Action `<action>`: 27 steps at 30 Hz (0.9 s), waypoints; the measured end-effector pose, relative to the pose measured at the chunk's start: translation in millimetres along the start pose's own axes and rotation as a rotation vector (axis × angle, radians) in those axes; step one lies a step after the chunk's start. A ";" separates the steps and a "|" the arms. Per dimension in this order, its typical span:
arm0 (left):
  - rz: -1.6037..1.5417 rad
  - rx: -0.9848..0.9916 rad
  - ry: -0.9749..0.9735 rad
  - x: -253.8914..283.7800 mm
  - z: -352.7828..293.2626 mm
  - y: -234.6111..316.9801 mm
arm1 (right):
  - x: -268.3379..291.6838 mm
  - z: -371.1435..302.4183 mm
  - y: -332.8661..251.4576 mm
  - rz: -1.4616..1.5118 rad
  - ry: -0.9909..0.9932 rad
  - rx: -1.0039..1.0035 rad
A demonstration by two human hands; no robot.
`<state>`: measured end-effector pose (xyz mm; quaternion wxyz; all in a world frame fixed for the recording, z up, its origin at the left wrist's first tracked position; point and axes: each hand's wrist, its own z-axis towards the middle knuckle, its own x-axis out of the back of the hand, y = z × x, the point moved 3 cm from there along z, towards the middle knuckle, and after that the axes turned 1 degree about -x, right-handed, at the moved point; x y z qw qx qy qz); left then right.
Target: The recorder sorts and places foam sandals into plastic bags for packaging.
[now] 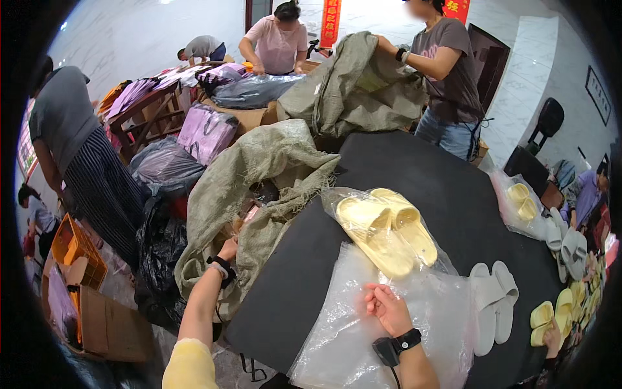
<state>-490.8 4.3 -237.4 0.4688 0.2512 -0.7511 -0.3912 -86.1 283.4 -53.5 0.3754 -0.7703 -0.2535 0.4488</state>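
At the mouth of a grey-green woven sack [214, 194], my left hand [228, 250] is closed on its edge; the fingertips are partly hidden by the cloth. My right hand [389, 311] lies over a stack of clear plastic bags [330, 330], its fingers curled in; what they pinch, if anything, I cannot make out. Just beyond it, a pair of pale yellow slippers [382, 233] rests inside a clear bag on the black tabletop [414, 162]. Pale grey slippers [495, 301] lie right of the stack.
Across the table a person [447, 71] holds up another woven sack [350, 84]. More yellow slippers [551, 314], with another person's hand [552, 338] on them, are at the right. Black plastic bags [162, 240] and a cardboard box [110, 324] stand on the left. Other people work behind.
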 end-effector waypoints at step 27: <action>-0.266 -0.942 0.351 86.6 -297.2 439.9 | 15.8 14.9 14.5 -0.014 -0.128 0.118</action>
